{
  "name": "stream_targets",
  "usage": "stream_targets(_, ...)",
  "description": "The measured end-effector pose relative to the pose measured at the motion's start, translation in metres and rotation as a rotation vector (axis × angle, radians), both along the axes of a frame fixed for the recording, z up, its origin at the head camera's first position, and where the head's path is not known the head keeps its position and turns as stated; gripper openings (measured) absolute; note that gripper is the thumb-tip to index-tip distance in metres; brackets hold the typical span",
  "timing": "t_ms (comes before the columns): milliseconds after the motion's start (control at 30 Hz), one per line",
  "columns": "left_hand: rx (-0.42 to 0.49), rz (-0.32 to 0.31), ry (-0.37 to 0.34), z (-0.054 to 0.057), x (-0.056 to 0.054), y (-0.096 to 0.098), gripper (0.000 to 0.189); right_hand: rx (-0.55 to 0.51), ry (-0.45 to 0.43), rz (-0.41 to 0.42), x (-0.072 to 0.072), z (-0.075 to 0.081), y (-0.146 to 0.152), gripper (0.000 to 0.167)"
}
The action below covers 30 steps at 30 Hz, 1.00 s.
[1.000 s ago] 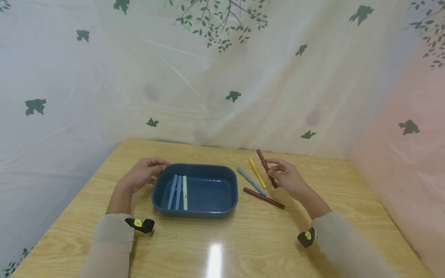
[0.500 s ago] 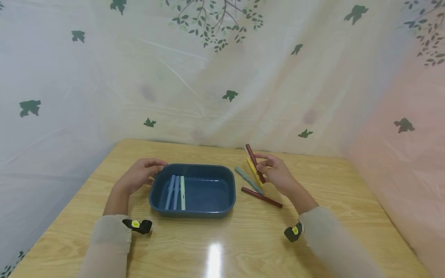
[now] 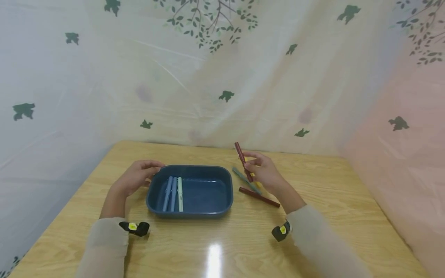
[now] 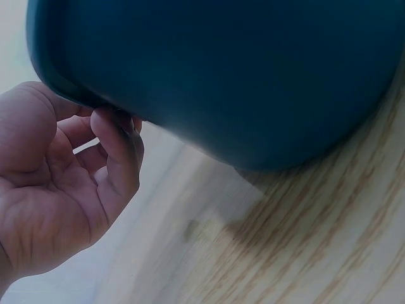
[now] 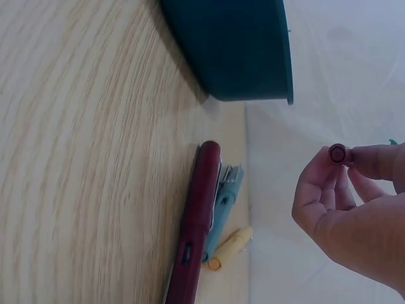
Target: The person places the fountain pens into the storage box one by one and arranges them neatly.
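My left hand [image 3: 135, 177] grips the rear left corner of a dark blue tray [image 3: 205, 195]; in the left wrist view its fingers curl at the rim. Toward the tray's left side lie two blue pens [image 3: 167, 195] and a pale green pen [image 3: 180, 195], side by side. Raised above the table, a dark red pen [image 3: 240, 152] is pinched between thumb and fingers of my right hand [image 3: 265, 172], tilted with one end up. Below it lie another dark red pen [image 5: 196, 218], a grey-green pen [image 5: 221, 212] and a yellow pen [image 5: 234, 247], partly hidden in the head view.
The wooden table [image 3: 174, 247] reaches back to a hanging patterned cloth [image 3: 194, 96]. Each sleeve cuff carries a small black camera, one on the left [image 3: 139, 228] and one on the right [image 3: 280, 232].
My right hand has moved left with the dark red pen, closer to the tray, passing over the yellow pen. My left hand keeps its hold on the tray; the view has shifted slightly.
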<state>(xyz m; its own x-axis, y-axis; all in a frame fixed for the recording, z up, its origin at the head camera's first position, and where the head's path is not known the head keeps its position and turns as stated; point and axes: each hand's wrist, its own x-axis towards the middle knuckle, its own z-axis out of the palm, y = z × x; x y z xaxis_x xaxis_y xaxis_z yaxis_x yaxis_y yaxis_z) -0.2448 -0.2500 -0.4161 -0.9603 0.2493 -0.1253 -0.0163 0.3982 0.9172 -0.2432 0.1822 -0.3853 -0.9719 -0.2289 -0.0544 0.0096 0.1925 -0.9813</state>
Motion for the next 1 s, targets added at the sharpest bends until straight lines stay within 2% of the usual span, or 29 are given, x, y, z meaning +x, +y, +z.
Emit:
stream_targets(300,0.010,0.004,-0.010,-0.002,-0.002,-0.001,0.038,-0.051,-0.027,0.018,0.001,0.001,-0.020,0.044)
stream_targets(500,0.016,0.002,-0.007,-0.002,-0.002,-0.001,0.038,-0.040,-0.025,0.039,0.007,0.008,-0.032,0.048)
stream_targets(700,0.009,0.011,-0.011,-0.002,-0.001,-0.001,0.038,-0.078,-0.063,0.082,0.010,0.012,-0.046,0.051)
stream_targets(1000,0.007,0.011,-0.014,-0.001,-0.001,0.000,0.038,-0.085,-0.082,0.120,0.010,0.010,-0.074,0.053)
